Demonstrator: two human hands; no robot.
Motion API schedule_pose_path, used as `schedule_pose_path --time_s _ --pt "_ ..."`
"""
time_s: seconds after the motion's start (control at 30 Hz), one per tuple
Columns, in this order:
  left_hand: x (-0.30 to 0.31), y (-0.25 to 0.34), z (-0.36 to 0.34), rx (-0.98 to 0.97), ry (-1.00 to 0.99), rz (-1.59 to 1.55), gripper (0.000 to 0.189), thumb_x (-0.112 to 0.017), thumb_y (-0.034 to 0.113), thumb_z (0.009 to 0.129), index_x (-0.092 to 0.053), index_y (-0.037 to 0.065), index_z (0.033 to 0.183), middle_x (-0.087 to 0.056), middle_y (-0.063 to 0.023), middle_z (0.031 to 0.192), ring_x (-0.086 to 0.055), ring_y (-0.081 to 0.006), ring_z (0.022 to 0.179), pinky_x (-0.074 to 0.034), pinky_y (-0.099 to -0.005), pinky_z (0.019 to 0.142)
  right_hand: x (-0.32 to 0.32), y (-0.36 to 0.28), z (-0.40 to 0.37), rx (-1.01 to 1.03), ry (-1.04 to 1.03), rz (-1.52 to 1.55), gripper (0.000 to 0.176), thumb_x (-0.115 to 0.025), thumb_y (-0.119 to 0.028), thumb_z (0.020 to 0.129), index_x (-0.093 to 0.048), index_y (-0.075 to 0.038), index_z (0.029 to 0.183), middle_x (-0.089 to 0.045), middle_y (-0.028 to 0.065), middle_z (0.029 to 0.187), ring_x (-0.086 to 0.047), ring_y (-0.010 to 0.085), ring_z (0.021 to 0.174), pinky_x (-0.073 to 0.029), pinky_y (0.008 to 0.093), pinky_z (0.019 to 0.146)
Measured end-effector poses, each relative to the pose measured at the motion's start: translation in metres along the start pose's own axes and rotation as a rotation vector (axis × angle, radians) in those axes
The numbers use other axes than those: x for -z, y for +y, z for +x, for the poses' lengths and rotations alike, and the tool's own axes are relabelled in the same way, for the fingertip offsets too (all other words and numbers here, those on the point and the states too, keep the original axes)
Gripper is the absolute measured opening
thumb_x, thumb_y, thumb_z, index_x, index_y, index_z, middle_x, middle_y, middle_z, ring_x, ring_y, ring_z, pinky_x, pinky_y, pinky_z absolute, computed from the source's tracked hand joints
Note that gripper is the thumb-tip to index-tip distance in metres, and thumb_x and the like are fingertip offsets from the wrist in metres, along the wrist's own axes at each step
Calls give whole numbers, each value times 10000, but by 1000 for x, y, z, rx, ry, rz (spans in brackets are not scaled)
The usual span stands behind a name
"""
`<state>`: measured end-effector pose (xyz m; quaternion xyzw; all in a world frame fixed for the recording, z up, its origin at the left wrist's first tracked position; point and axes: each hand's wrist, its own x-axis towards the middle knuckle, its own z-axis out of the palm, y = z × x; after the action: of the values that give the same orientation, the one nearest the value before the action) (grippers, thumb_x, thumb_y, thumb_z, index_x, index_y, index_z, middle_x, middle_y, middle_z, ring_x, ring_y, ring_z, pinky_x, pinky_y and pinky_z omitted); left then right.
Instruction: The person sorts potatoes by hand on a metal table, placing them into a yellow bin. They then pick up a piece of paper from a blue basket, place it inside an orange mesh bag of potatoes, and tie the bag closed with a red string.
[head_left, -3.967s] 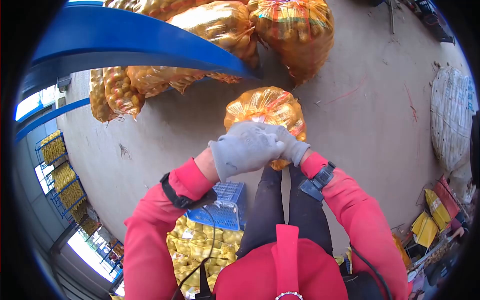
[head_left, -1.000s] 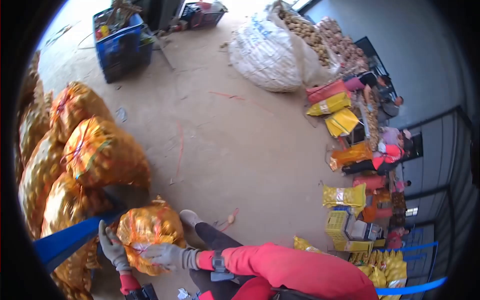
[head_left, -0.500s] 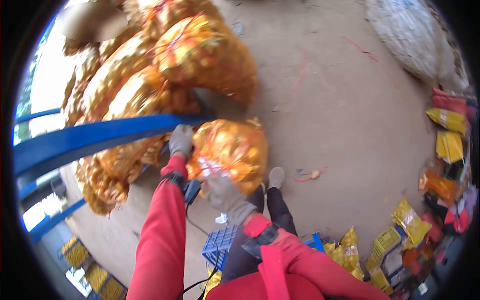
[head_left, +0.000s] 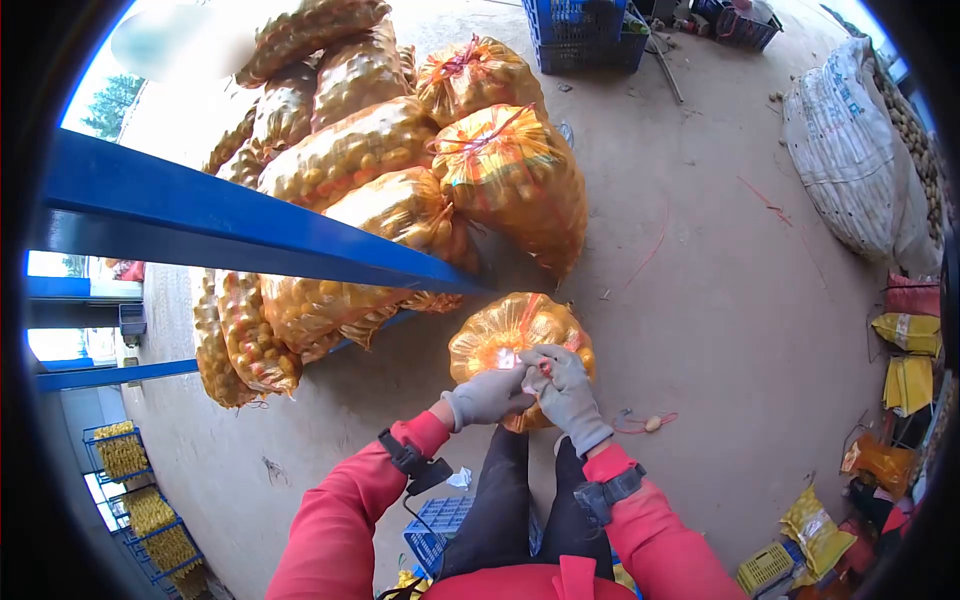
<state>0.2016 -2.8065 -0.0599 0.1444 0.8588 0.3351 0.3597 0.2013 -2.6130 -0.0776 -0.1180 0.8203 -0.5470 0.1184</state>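
Observation:
An orange mesh sack (head_left: 515, 325), full of round, pale-brown produce like potatoes, stands on the floor just in front of my legs. Both my hands wear grey gloves and meet at its gathered mouth, on the near side. My left hand (head_left: 490, 396) is closed at the mouth's edge, its fingertips turned toward the right hand. Fingers bent in a pinch, my right hand (head_left: 568, 388) grips the bunched mesh, with a bit of reddish material showing between them. A small white patch, perhaps a label, shows beside the fingers. What exactly lies under the fingertips is partly hidden.
A blue metal beam (head_left: 250, 225) crosses from the left, ending above the sack. Behind it lies a pile of filled mesh sacks (head_left: 350, 150). Blue crates (head_left: 585, 40) stand at the back, a white bulk bag (head_left: 840, 150) at right. Near my feet sits a blue basket (head_left: 435, 525).
My left hand has come from beside the beam to the sack's mouth, and my right hand has moved to its right side. The view has shifted, showing more of the background.

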Motion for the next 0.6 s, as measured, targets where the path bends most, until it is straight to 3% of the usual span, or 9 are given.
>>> schedule_pose_path --time_s 0.03,0.13,0.17,0.27,0.33,0.4,0.47,0.5,0.6 --pt "-28 -33 14 -53 -91 54 373 -684 266 895 -614 7 1154 -707 -243 1025 -694 -390 940 -557 -453 787 0 -9 7 274 -14 -458 349 -636 -229 1001 -684 -65 1305 -700 121 1260 -638 305 1211 -496 412 1038" --pt "-15 -46 14 -96 -22 145 319 -687 240 858 -648 22 1087 -706 -217 982 -698 -377 888 -561 -464 749 0 -24 12 282 -128 -245 417 -678 -208 947 -665 -69 1340 -677 143 1287 -632 353 1191 -481 438 1047" --pt "0 -34 0 -105 4 129 274 -664 233 877 -651 40 1071 -704 -193 922 -692 -384 815 -557 -470 704 8 -31 11 166 -212 11 406 -651 -130 956 -656 -59 1356 -669 130 1333 -651 300 1186 -485 416 1052" --pt "-26 -70 -12 -334 177 53 223 -622 232 928 -651 53 1059 -706 -188 919 -685 -391 771 -557 -474 707 -3 -15 -1 -386 79 551 399 -621 -66 962 -652 -42 1358 -664 122 1359 -664 228 1184 -500 350 1038" --pt "3 -23 -25 -169 77 9 221 -559 286 1012 -653 106 1098 -725 -174 1007 -695 -371 785 -561 -440 686 -30 15 -9 -295 -56 489 429 -561 -6 989 -595 -28 1417 -692 124 1288 -671 157 1139 -513 290 1002" --pt "-13 -57 -15 -338 169 58 275 -516 339 1051 -656 114 1123 -722 -134 910 -698 -310 742 -548 -401 662 -66 68 -16 -84 -244 211 417 -543 0 1007 -579 -22 1422 -704 117 1247 -671 140 1121 -514 278 993" --pt "30 -26 -30 -9 -90 -222 330 -502 384 1067 -658 103 1141 -692 -98 829 -674 -231 694 -543 -358 657 -68 66 -16 -161 -232 352 361 -596 -72 1012 -618 -50 1372 -713 92 1209 -665 131 1089 -522 293 962" --pt "24 -30 -27 -89 8 -249 362 -518 415 1058 -674 93 1106 -664 -60 784 -641 -162 670 -541 -314 651 -69 58 -17 -213 -227 425 335 -623 -107 1015 -638 -64 1346 -718 80 1191 -662 127 1073 -525 301 947" --pt "38 -16 -29 136 -46 -427 359 -538 414 1046 -687 87 1067 -685 -56 799 -644 -156 667 -547 -313 655 -62 33 -17 -206 -203 514 267 -617 -114 1018 -675 -48 1270 -732 83 1121 -650 109 1066 -519 294 950"
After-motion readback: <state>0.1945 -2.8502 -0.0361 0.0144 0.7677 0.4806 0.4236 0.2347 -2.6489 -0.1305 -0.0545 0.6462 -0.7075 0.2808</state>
